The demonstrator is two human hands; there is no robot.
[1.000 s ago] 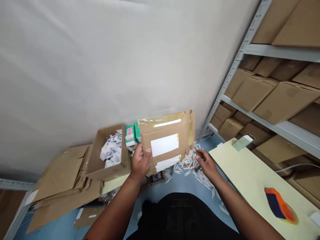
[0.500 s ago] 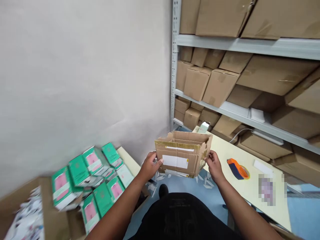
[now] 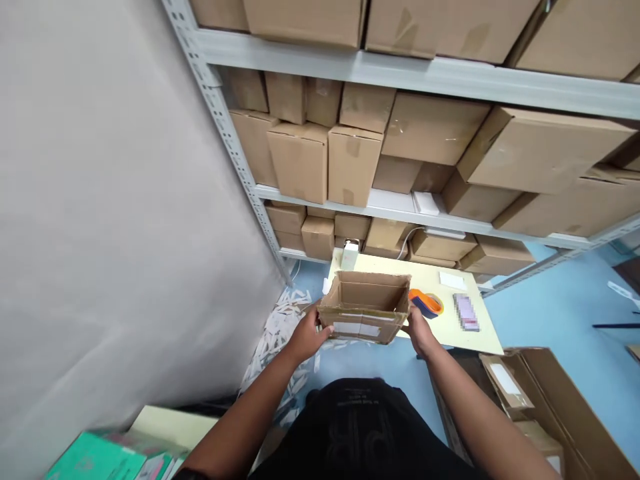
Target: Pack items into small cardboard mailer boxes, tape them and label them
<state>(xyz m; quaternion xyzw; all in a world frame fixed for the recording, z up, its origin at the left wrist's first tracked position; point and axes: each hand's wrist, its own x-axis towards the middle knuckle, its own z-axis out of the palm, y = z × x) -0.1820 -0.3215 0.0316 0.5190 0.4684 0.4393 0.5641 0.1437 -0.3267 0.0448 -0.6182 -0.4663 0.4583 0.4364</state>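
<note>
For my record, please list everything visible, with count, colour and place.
Open rectangular cardboard box: one, brown, centre
Rectangular tabletop: one, cream, beyond box
Tape dispenser: one, orange and blue, tabletop
Small upright carton: one, pale green, tabletop's left
Pixelated item: one, purplish, tabletop's right
Flat piece: one, white, tabletop
Metal rack: one, grey, behind tabletop
Stored cardboard boxes: many, brown, rack
Thin strips: many, white, blue floor
Wall: one, whitish, left
Large cardboard box: one, brown, lower right
Cartons: uncertain count, green, lower left
Shirt: one, black, bottom
Left hand: one, holding open box
Right hand: one, holding open box
</note>
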